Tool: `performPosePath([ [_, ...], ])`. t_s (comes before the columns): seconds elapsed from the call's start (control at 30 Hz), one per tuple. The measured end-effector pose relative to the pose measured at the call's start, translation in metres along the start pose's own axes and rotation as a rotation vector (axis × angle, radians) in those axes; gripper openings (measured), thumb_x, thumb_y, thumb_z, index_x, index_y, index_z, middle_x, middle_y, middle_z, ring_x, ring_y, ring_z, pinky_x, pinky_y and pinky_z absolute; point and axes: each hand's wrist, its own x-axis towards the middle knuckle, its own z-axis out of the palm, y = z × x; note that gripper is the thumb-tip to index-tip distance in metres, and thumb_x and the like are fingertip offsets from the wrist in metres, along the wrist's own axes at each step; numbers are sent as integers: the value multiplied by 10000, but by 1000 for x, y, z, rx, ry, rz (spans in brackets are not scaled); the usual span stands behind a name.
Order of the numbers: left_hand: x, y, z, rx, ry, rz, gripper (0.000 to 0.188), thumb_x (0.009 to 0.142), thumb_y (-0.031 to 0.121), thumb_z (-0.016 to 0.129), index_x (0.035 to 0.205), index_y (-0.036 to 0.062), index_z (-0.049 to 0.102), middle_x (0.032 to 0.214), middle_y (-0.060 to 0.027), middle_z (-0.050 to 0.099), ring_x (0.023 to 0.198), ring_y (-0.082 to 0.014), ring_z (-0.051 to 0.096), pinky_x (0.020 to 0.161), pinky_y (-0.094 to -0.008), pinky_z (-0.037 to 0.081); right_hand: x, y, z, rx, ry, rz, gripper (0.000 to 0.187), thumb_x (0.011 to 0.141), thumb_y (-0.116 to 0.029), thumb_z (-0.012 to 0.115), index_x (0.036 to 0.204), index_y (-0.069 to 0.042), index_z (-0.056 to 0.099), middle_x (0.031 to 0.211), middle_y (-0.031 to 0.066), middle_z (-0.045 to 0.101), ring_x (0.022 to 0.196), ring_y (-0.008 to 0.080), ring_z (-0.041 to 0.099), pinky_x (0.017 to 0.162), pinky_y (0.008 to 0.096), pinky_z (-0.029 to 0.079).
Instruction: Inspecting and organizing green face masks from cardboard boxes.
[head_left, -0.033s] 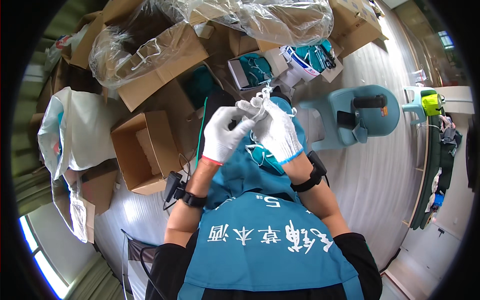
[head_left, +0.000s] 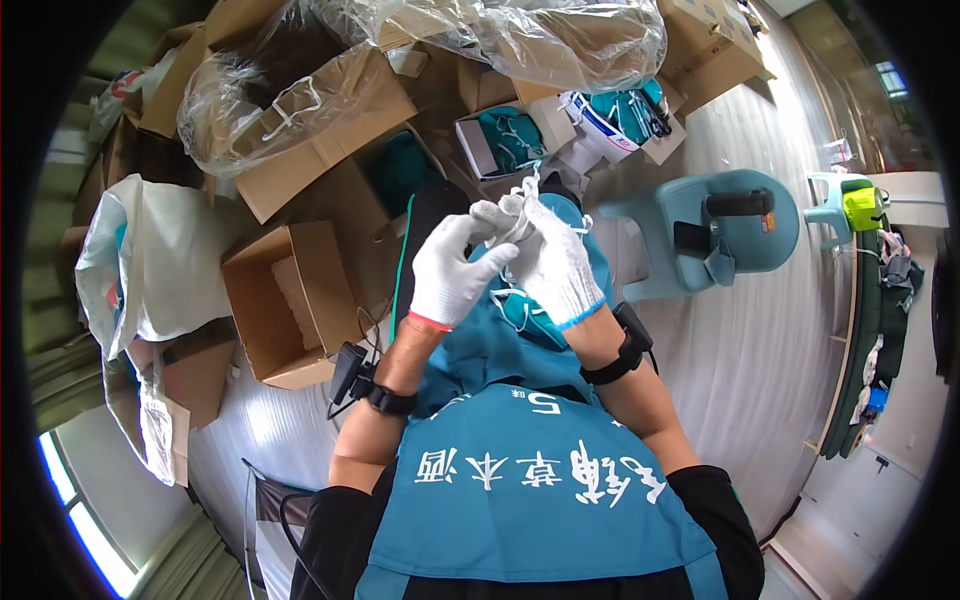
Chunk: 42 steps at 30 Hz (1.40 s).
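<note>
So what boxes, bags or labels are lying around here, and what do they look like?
Open brown cardboard box: left of the gloved hands, rectangular.
Clear plastic bag: top centre, crumpled, over brown cartons.
White carton: above the hands, holding teal items.
White plastic bag: far left, slumped.
Teal apron: bottom, white printed characters.

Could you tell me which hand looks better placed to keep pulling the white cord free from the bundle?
Probably the right hand: its fingertips pinch the white cord at the top, while the left hand sits lower, bracing beside it.

The white cord (head_left: 522,196) is mostly hidden inside the gloved hands; small items on the far-right shelf (head_left: 878,300) are unreadable.
</note>
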Motion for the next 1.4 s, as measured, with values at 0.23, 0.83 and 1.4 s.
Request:
performPosePath([
  [0.23, 2, 0, 11, -328, -115, -229, 163, 930, 104, 681, 1018, -29, 710, 811, -45, 688, 775, -76, 614, 723, -241, 507, -6, -8, 1, 145, 39, 24, 277, 1027, -219, 511, 1182, 2, 569, 1184, 208, 650, 1123, 342, 632, 1023, 431, 494],
  [0.83, 4, 5, 33, 170, -145, -175, 371, 872, 353, 725, 979, 24, 589, 839, -196, 699, 802, -379, 694, 716, -438, 528, -10, -11, 6, 152, 216, -83, 308, 1040, -203, 475, 1243, 26, 512, 1244, 229, 619, 1163, 351, 615, 1048, 430, 485],
  [1.4, 5, 5, 30, -327, -587, -270, 290, 1000, 237, 521, 1046, -33, 616, 759, -90, 606, 673, -182, 587, 642, -312, 479, -33, -21, 9, -75, 191, -133, 209, 1004, -147, 558, 1129, 15, 596, 1098, 207, 675, 1044, 318, 671, 943, 395, 541],
])
